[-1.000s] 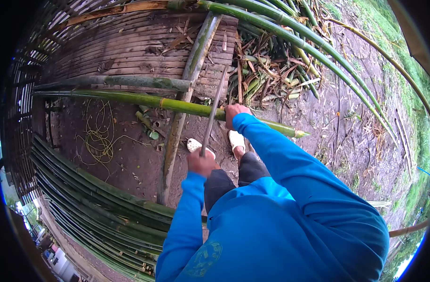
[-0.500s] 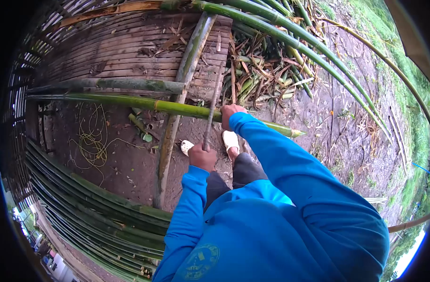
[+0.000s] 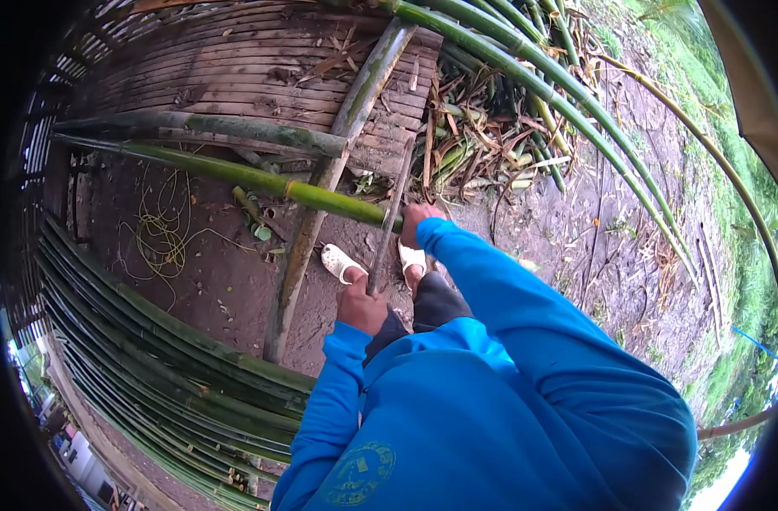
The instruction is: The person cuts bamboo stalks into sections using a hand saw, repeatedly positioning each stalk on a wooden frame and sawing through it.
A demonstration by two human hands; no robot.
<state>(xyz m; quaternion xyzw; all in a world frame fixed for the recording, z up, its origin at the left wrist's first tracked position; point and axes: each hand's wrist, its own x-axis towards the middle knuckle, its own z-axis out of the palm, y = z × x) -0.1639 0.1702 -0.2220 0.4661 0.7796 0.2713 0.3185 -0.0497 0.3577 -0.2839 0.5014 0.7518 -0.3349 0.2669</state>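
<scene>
My left hand is closed around the lower end of a long, narrow blade. The blade points upward and crosses the green bamboo pole close to my right hand. Fingers of my right hand are wrapped round that pole, just right of the blade. The pole slants down from the left and crosses an upright split bamboo support. Beyond my right hand, the sleeve hides most of it. Whether the blade touches the pole is unclear.
A slatted bamboo platform lies at the upper left, with a grey-green pole along its edge. Stacked bamboo fills the lower left, near tangled yellow cord. Cut scraps and long curved poles are at the upper right.
The green pole's right part has dropped, so it slants more steeply, and my right hand has lowered with it. My left hand and the blade's lower end have moved slightly down.
</scene>
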